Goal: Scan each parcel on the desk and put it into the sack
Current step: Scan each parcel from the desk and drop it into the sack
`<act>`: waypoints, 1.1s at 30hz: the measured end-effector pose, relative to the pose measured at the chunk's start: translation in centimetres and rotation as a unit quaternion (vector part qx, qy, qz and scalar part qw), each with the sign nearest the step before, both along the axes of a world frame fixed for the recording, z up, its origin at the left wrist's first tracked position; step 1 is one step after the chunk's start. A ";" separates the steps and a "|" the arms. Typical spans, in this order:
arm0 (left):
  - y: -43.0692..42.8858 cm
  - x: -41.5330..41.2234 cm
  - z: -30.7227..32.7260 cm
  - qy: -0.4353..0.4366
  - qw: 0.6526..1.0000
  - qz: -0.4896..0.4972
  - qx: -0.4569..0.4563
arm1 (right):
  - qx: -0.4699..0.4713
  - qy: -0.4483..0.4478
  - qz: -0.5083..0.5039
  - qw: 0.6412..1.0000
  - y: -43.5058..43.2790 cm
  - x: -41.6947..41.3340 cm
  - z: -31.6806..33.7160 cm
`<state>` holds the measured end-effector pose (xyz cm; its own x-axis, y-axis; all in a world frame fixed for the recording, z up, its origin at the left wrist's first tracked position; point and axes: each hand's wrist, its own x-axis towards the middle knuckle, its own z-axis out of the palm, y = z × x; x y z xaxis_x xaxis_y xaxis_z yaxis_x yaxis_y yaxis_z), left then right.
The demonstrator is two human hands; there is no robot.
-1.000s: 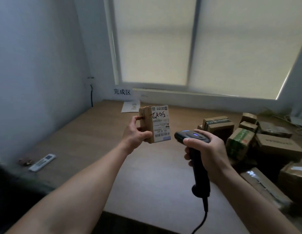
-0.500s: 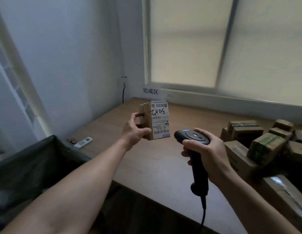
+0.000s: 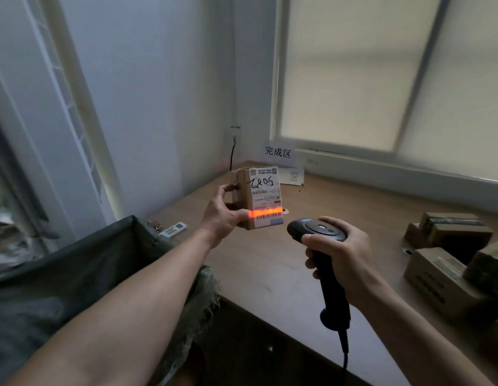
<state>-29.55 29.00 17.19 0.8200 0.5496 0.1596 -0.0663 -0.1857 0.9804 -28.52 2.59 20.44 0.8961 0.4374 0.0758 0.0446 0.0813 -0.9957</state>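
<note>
Now the left hand (image 3: 222, 215) grips a small labelled parcel (image 3: 260, 196) upright above the tabletop (image 3: 270, 268) near its left edge, an orange scan line across its barcode. The right hand (image 3: 342, 260) curls round the black scanner (image 3: 317, 235) beside it. The dark sack (image 3: 75, 274) sits off the left edge
</note>
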 end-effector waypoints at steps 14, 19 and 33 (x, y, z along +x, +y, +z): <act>12.4 -5.2 -1.3 0.006 0.999 0.035 0.014 | -0.021 -0.009 0.036 0.999 12.2 -3.7 -0.6; 15.4 -6.9 -1.7 0.016 0.998 0.052 0.016 | -0.024 -0.002 0.047 0.999 15.5 -4.6 -1.0; 21.1 -13.0 -6.4 0.080 0.989 0.123 -0.013 | -0.028 0.024 0.079 0.996 21.1 -6.6 -3.3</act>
